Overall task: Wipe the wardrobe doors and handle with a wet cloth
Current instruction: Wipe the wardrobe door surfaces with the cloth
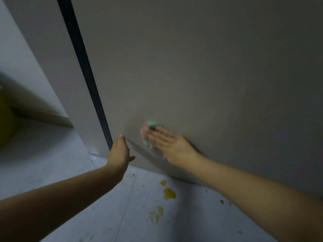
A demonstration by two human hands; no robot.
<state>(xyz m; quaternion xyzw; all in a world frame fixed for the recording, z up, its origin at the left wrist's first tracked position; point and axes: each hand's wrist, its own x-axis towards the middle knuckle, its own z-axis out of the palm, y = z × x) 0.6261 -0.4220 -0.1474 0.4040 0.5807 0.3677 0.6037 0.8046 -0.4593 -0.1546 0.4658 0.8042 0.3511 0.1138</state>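
Cloth: a green and pink cloth (149, 133), blurred, lies flat against the lower part of the wardrobe door (201, 70), near the door's left edge and not far above the floor.
Right hand: the right hand (170, 145) presses the cloth onto the door with straight, flat fingers; they are not curled round it, and the cloth shows past the fingertips.
Left hand: the left hand (120, 151) is open, fingers straight and together, thumb out to the right; it holds nothing and sits at the door's lower left corner, whether touching it I cannot tell.
Door edge: a dark vertical strip (83, 67) runs along the door's left side, next to a paler panel (52, 67).
Floor: the grey floor (104, 215) below the door carries yellow stains (169, 193) and small dark marks.
Far left: a yellow object (5, 123), dim and unclear.
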